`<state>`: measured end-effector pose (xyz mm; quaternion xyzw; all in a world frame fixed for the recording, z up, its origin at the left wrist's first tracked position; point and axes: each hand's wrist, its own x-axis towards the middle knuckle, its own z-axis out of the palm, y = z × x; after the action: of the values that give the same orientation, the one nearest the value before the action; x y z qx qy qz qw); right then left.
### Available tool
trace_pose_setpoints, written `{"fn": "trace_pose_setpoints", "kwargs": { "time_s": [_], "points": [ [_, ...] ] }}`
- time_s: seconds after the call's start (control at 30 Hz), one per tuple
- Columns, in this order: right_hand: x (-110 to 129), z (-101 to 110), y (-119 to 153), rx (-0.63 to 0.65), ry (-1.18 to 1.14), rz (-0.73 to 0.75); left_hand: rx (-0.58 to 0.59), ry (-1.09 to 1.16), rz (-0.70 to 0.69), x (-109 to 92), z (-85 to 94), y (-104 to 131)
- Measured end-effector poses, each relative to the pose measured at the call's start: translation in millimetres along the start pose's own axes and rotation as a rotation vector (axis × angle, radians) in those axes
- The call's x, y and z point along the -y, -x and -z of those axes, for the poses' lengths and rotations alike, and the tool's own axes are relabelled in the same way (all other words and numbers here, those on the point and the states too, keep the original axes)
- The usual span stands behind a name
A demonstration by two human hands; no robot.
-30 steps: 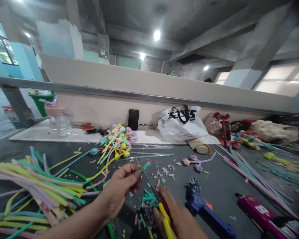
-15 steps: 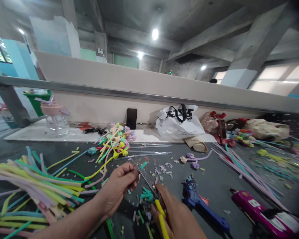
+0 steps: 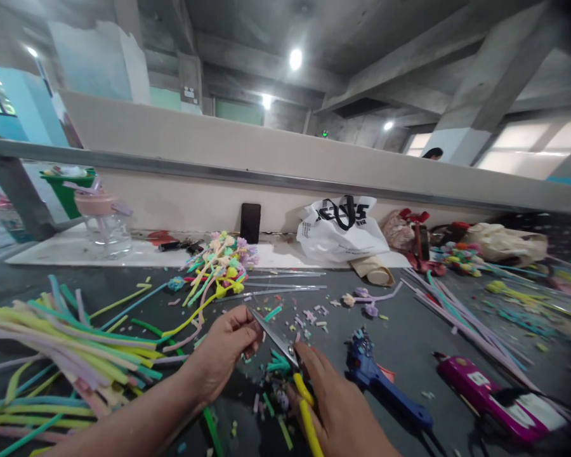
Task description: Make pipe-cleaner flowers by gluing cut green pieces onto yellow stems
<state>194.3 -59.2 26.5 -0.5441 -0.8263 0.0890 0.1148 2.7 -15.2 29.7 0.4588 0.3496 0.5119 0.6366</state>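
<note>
My right hand (image 3: 333, 406) is wrapped round the yellow handles of a pair of scissors (image 3: 278, 339), whose blades point up and left. My left hand (image 3: 228, 346) is closed in a pinch close to the blade tips; what lies between its fingers is hidden. Below the blades lies a small heap of short green pipe cleaner pieces (image 3: 278, 363). Many small cut bits (image 3: 309, 315) are scattered just beyond the scissors. At left spreads a big bundle of pastel pipe cleaners (image 3: 76, 346). Behind my left hand lies a bunch of pipe cleaner flowers (image 3: 226, 260).
A blue glue gun (image 3: 387, 393) and a magenta tool (image 3: 490, 393) lie at right. Along the back stand a clear cup (image 3: 105, 225), a dark phone (image 3: 250, 222) and a white bag (image 3: 340, 231). Long lilac stems (image 3: 457, 317) lie at right, near a purple flower piece (image 3: 368, 298).
The scissor blades have turned so that their broad side shows more. Both hands stay nearly in place, and the whole view has shifted slightly.
</note>
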Motion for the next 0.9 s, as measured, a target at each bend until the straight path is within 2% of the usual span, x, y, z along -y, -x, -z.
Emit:
{"fn": "trace_pose_setpoints", "kwargs": {
  "time_s": [0.2, 0.57, 0.9],
  "points": [
    [4, 3, 1, 0.005, -0.016, 0.002, 0.013, -0.03, 0.023, 3, 1.5, -2],
    [7, 7, 1, 0.009, 0.006, -0.017, 0.005, 0.066, 0.109, 7, 1.2, -1],
    [1, 4, 2, 0.016, 0.02, -0.026, 0.064, 0.104, 0.126, 11, 4.9, -2]
  ]
}}
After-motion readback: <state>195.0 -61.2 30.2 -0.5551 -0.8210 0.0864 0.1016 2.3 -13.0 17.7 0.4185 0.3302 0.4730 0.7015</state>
